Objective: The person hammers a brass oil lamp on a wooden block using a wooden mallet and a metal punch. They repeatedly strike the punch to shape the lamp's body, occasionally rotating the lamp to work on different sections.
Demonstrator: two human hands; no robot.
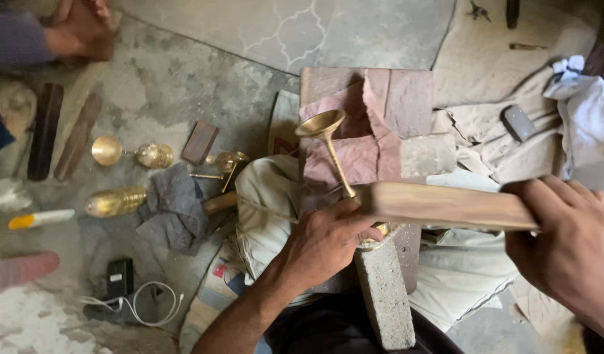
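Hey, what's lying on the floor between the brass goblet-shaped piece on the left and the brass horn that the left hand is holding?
In the head view, between the brass goblet piece and the brass horn in the left hand lie a small dark brown block and small brass fittings.

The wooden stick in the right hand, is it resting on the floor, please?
No, the right hand holds the wooden stick raised, across the brass funnel-shaped piece that the left hand grips.

Just the one head cam here, looking almost straight down from close above the person's lap. Grey stone floor (184, 85) fills the far left, rumpled beige cloth (485, 131) the far right.
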